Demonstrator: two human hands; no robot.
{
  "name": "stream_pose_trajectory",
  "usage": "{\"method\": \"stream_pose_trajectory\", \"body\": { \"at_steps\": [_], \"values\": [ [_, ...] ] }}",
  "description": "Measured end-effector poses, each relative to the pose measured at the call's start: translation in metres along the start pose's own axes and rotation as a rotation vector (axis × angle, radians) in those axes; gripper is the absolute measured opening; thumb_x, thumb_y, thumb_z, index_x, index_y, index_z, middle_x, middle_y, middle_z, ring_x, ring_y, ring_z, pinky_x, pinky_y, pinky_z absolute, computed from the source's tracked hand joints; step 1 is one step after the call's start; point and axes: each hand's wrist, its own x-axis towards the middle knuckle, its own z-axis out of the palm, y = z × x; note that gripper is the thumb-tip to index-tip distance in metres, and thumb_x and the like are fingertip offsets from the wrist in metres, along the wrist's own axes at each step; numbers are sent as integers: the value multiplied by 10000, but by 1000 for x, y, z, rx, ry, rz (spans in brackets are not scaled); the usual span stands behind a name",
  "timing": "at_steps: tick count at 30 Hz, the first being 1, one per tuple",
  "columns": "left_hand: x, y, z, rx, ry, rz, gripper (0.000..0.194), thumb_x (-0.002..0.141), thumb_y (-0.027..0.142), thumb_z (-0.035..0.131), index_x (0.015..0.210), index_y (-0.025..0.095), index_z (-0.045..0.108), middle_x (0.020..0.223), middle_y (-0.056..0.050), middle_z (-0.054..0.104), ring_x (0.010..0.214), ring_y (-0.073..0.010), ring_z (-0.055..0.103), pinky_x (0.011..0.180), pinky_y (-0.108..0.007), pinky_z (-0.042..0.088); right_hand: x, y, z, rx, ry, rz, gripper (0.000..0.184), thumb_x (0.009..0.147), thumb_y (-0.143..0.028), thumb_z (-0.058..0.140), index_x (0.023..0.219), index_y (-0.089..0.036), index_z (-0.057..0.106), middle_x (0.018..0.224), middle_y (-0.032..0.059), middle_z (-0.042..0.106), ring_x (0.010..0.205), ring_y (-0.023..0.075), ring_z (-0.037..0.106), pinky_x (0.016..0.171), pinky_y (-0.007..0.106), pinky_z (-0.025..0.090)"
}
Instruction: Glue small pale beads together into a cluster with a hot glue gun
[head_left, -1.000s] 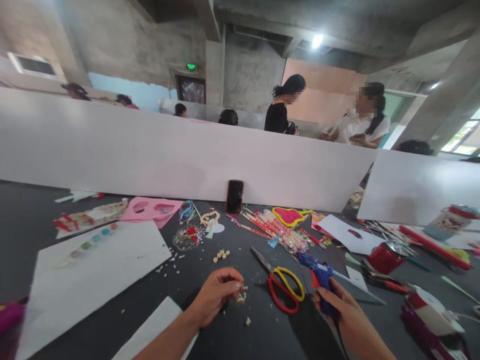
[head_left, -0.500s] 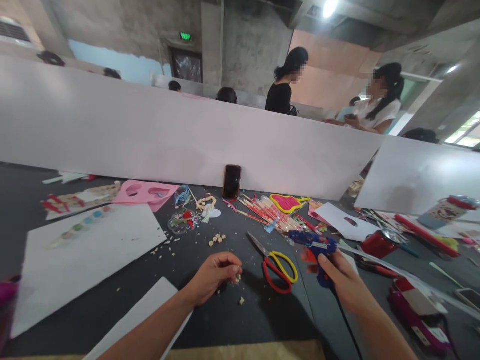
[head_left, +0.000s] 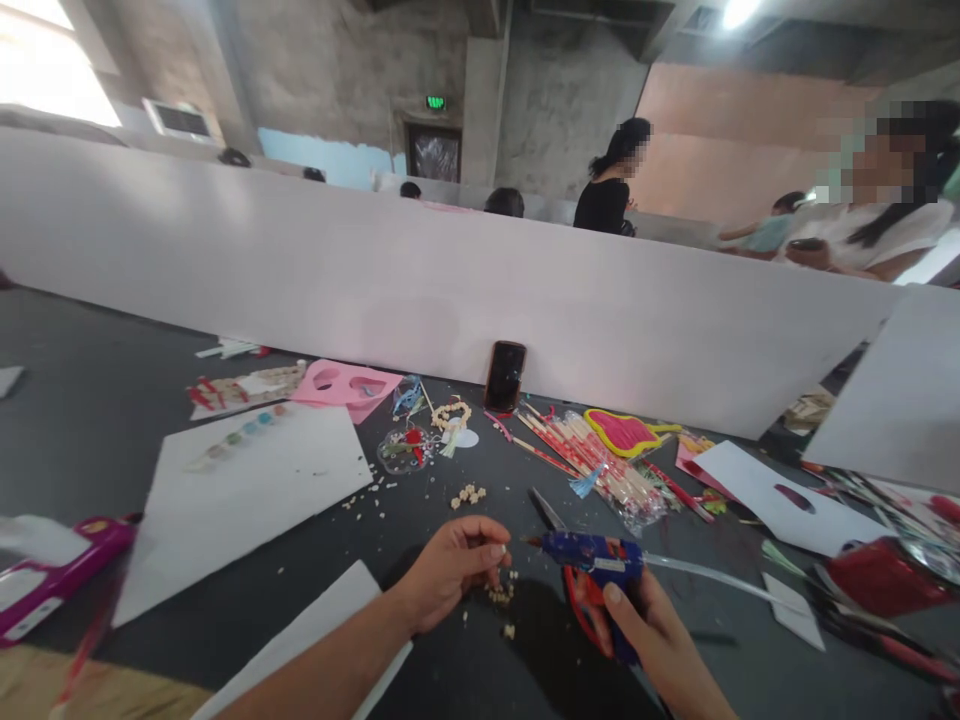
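Observation:
My left hand hovers low over the black table with thumb and fingers pinched together; what sits between the fingertips is too small to make out. My right hand grips a blue hot glue gun, its nozzle pointing left and close to my left fingertips. A clear glue stick trails from the gun's back. Beneath my left fingers lie several small pale wooden pieces. Scissors rest under the glue gun, which hides much of them. A small cluster of wooden beads lies beyond my left hand.
A phone leans against the white partition. Red-printed sticks and a pink-and-yellow fan shape lie ahead. White sheets, a purple tool and a red can lie around. People are beyond the partition.
The glue gun has moved left and its nozzle is now beside my left fingertips, over the scissors. My left hand keeps its pinch. The view has turned left.

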Motion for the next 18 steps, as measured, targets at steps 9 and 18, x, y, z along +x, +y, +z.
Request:
{"method": "stream_pose_trajectory", "body": {
  "at_steps": [9,18],
  "values": [
    [1,-1,0,36,47,-15,172,661,205,704,780,119,615,682,-28,633,517,-60,531,539,-177,397,0,7,5,-108,-40,-6,245,856,-403,440,881,-174,522,674,19,535,513,107,443,472,243,425],
    [1,-2,0,57,45,3,211,616,219,734,775,117,640,678,-31,638,535,-73,529,542,-190,393,-3,6,9,-100,3,34,284,843,-412,458,1002,-178,483,737,24,553,521,109,446,471,242,428]
  ]
}}
